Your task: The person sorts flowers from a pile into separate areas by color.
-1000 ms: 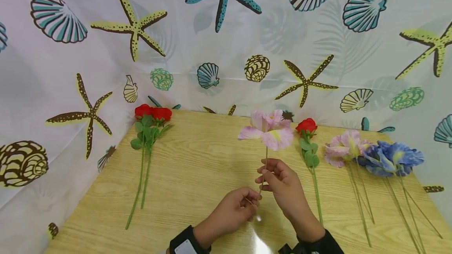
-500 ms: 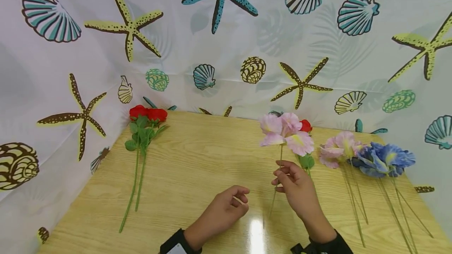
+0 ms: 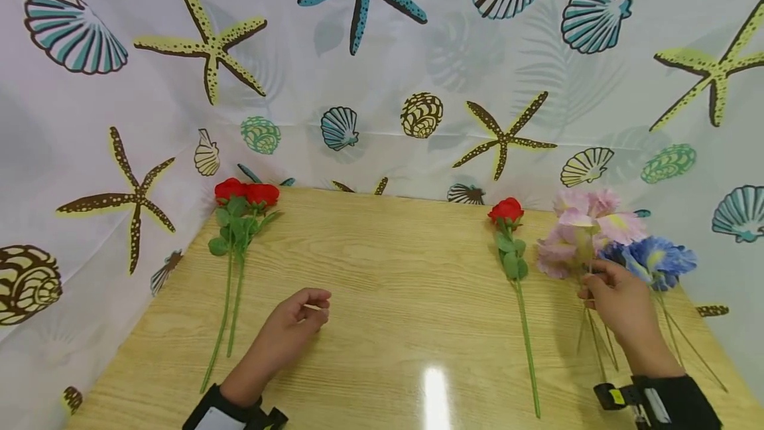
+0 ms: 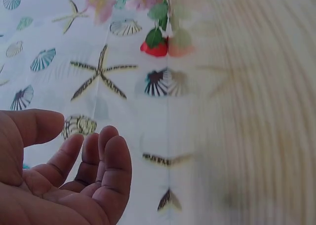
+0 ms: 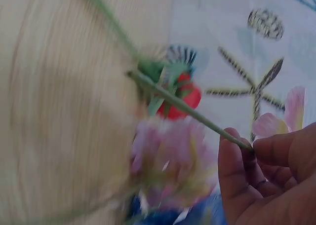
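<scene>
Table [image 3: 382, 297] as landmark, two roses [image 3: 239, 217] at its far left corner, single rose [image 3: 513, 257] right of centre, flower pile [image 3: 650, 261] at far right, held flower [image 3: 597, 214] over that pile, right hand [image 3: 617, 297] just before it, left hand [image 3: 292, 324] near-left.

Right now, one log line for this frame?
right hand: pinches pink flower stem, above pink and blue flowers | left hand: holds nothing, over table | single red rose: lying flat

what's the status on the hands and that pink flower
Right hand pinches pink flower by its stem, above the pink and blue flowers. Left hand empty, loosely curled. Nothing in the way.
</scene>
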{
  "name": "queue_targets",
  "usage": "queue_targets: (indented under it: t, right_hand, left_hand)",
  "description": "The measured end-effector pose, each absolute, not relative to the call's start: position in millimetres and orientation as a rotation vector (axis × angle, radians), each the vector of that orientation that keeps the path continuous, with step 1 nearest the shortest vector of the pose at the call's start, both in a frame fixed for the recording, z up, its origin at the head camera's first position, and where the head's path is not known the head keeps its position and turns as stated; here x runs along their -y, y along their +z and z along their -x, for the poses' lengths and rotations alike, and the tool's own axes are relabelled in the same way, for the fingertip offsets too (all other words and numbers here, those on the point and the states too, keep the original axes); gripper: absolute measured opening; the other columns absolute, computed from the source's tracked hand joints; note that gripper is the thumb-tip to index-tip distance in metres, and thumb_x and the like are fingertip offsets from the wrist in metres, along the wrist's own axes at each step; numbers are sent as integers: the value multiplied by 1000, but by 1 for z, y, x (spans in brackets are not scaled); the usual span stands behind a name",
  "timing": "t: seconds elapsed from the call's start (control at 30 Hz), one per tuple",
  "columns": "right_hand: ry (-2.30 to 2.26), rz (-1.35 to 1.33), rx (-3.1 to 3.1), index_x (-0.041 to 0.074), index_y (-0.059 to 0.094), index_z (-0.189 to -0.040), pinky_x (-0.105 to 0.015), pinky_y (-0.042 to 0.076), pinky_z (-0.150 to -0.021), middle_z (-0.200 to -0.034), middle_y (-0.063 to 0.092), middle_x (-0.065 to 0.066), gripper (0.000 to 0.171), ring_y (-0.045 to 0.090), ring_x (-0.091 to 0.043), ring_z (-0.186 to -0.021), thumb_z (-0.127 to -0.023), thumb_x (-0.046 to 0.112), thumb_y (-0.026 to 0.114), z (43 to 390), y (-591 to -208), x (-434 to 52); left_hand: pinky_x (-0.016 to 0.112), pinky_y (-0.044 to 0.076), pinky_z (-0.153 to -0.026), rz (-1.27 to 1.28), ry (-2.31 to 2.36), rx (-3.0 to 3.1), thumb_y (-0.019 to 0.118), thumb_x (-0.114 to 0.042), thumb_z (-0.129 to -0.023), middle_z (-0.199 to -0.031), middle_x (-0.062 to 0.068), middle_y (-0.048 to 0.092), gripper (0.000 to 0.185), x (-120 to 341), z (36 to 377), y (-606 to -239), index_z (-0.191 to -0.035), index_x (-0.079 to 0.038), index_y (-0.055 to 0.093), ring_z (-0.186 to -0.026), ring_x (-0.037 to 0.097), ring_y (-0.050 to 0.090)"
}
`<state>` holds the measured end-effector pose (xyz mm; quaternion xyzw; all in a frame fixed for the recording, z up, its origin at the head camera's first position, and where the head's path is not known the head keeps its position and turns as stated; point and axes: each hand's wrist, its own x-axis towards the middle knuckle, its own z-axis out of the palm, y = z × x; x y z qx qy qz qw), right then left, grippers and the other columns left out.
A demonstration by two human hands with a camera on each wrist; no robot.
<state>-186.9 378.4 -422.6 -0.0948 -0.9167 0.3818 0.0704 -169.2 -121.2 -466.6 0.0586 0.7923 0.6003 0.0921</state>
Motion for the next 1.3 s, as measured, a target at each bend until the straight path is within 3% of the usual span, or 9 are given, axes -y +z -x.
queue_targets:
  t: [0.17,0.37,0.57,0.83,0.97,1.13,1.3]
  right_hand:
    - [821,325,2859,-15,47,-137,-34,44,-52,-97,66,-26,45,65,-27,-71,-105,17,42,191,-438,-414]
    - [753,371,2853,-20,53,-126,-34,47,-53,-97,66,-31,39,68,-34,-73,-102,11,47,191,-457,-431]
    - [799,405,2853,-20,51,-127,-34,47,-54,-96,66,-30,41,66,-33,-73,-102,12,46,188,-461,-430]
    - [821,476,2957,-12,45,-139,-48,49,-68,-121,54,-36,56,57,-47,-96,-106,32,40,186,-453,-433]
    - [747,442,2997,-13,44,-139,-52,48,-70,-124,52,-38,63,54,-51,-100,-105,40,41,181,-447,-436]
    - [576,375,3037,-16,43,-138,-53,45,-66,-124,48,-42,70,56,-52,-94,-103,45,46,173,-440,-438]
    - [492,465,3038,-20,36,-139,-69,40,-77,-131,36,-47,84,43,-63,-106,-100,53,50,162,-436,-442]
  left_hand:
    - [33,51,-82,-100,1664,-2450,57,-15,-102,-125,16,58,35,151,169,-469,-135,-3,55,-106,25,62]
    - [43,53,-80,-166,1335,-2689,60,-18,-101,-129,21,55,45,183,173,-463,-140,0,51,-104,30,62]
    - [50,53,-79,-218,1107,-2868,62,-17,-99,-126,28,54,48,194,178,-460,-138,7,51,-102,41,62]
    - [57,49,-83,-158,969,-3014,63,-18,-97,-125,31,52,48,198,184,-463,-136,9,52,-106,47,58]
    - [62,46,-85,-109,829,-3150,66,-15,-94,-122,35,52,46,203,186,-468,-130,12,56,-107,54,53]
    - [60,49,-77,-35,663,-3191,68,-14,-92,-112,37,54,45,212,189,-472,-123,16,57,-95,53,57]
    - [54,51,-63,-40,507,-3146,69,-8,-90,-94,31,55,35,220,194,-472,-111,18,58,-75,44,61]
